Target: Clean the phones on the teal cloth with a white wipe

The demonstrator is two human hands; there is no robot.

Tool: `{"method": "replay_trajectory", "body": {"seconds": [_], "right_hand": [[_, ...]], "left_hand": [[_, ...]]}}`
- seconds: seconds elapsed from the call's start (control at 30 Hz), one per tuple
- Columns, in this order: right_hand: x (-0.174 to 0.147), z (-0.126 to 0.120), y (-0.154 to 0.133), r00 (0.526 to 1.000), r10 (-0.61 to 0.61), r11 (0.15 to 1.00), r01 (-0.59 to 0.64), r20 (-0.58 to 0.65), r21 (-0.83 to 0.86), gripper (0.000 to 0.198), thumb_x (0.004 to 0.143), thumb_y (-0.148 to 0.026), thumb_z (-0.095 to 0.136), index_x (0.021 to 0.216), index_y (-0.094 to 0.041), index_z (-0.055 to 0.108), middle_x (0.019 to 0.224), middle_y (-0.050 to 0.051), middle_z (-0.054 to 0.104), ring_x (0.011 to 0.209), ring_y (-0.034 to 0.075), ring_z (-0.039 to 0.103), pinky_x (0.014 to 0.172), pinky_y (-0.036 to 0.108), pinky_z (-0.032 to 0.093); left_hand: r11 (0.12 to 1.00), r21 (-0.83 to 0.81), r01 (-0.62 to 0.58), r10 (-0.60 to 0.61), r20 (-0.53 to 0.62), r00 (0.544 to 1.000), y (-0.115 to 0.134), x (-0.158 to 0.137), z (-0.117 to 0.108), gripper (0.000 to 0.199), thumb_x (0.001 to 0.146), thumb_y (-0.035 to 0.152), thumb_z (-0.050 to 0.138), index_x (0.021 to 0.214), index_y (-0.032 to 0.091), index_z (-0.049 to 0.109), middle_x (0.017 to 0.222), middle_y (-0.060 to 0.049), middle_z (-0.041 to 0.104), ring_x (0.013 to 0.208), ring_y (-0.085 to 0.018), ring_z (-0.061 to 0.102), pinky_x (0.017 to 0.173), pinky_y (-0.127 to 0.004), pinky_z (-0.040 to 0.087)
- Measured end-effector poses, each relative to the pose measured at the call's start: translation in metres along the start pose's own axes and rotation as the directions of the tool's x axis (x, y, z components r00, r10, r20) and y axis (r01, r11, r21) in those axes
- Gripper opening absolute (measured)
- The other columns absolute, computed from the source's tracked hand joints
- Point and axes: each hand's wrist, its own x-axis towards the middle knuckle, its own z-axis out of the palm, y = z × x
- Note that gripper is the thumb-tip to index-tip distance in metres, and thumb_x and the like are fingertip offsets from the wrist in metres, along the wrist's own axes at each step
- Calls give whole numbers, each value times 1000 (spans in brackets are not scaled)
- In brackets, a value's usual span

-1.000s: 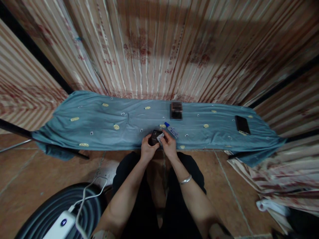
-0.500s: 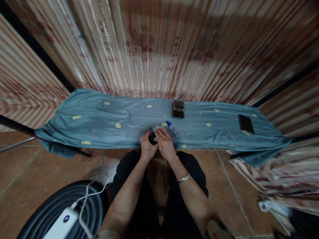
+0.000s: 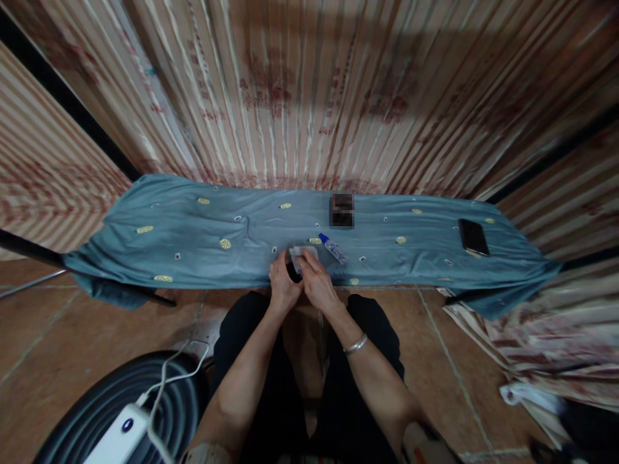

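My left hand [image 3: 284, 288] is closed around a small black object [image 3: 293, 271] at the front edge of the cloth-covered table; its kind is mostly hidden by my fingers. Pinched in my right hand [image 3: 317, 283] is a thin whitish sheet, like a wipe or tissue [image 3: 300, 253], which lies over the black object's upper side. Just beyond my right fingers, a small clear bottle with a blue cap [image 3: 334, 249] lies on its side, tilted across the cloth.
A blue-green patterned cloth [image 3: 251, 225] covers the long table. A dark blurred-out item [image 3: 342, 211] stands towards the back, and a black phone-like slab [image 3: 474, 237] lies at the right. A white power bank [image 3: 118, 435] with a cable rests on a black ribbed round stool [image 3: 87, 399].
My right fingers have shifted slightly back and curled more over the sheet, showing more of it above the black object. The whole view has shifted a little.
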Motion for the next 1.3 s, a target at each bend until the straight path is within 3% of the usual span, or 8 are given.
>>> {"method": "replay_trajectory", "body": {"seconds": [0.13, 0.23, 0.47, 0.63, 0.83, 1.1, 1.3], "right_hand": [[9, -2, 8, 999, 45, 997, -46, -19, -65, 48, 97, -16, 36, 140, -10, 58, 148, 19, 54, 141, 28, 48, 119, 50, 39], [10, -2, 6, 999, 39, 997, -40, -23, -67, 49, 97, -15, 37, 141, -13, 58, 145, 17, 57, 138, 28, 50, 118, 50, 41], [6, 1, -9, 993, -103, 994, 104, 56, -18, 48, 95, -11, 38, 136, -14, 63, 141, 15, 61, 139, 26, 49, 119, 48, 42], [14, 0, 3, 999, 19, 1000, -18, -45, 21, 46, 96, -16, 39, 136, -19, 62, 142, 13, 61, 135, 25, 52, 117, 47, 42], [17, -4, 14, 986, 128, 991, -122, -111, 60, 39, 95, -20, 45, 126, -20, 69, 126, 11, 71, 120, 26, 62, 110, 46, 47], [3, -5, 20, 987, 93, 996, -92, -130, 19, 41, 97, -21, 42, 129, -21, 68, 128, 11, 70, 119, 26, 62, 106, 47, 50], [5, -4, 10, 998, -7, 998, 3, -61, -61, 43, 98, -18, 39, 128, -19, 69, 132, 13, 67, 126, 27, 57, 111, 48, 47]], "left_hand": [[999, 34, 5, -5, -4, 1000, 2, -1, 0, 87, 64, 24, 78, 142, 11, 41, 114, -16, 67, 111, -35, 60, 103, -53, 43], [1000, 27, -2, 2, 0, 1000, -2, -1, -1, 90, 64, 23, 78, 144, 12, 39, 113, -15, 67, 110, -35, 61, 103, -53, 43], [1000, -19, 2, -3, -61, 998, -8, -1, 0, 81, 67, 19, 72, 143, 12, 43, 133, -21, 60, 119, -36, 58, 105, -53, 42], [999, -28, 27, -28, -11, 1000, -3, -2, -3, 92, 63, 22, 78, 146, 13, 40, 116, -15, 65, 114, -35, 60, 103, -54, 44], [1000, -5, 28, -28, -13, 1000, 0, 1, -10, 96, 59, 18, 78, 146, 11, 38, 112, -13, 65, 109, -33, 60, 102, -53, 45], [997, -42, 63, -66, -63, 996, -3, 1, -9, 96, 58, 18, 79, 146, 14, 39, 108, -10, 65, 107, -32, 61, 101, -51, 46], [998, -50, 37, -38, -4, 999, -3, -2, -3, 93, 61, 20, 78, 146, 13, 40, 112, -14, 67, 110, -34, 61, 103, -54, 45]]}}
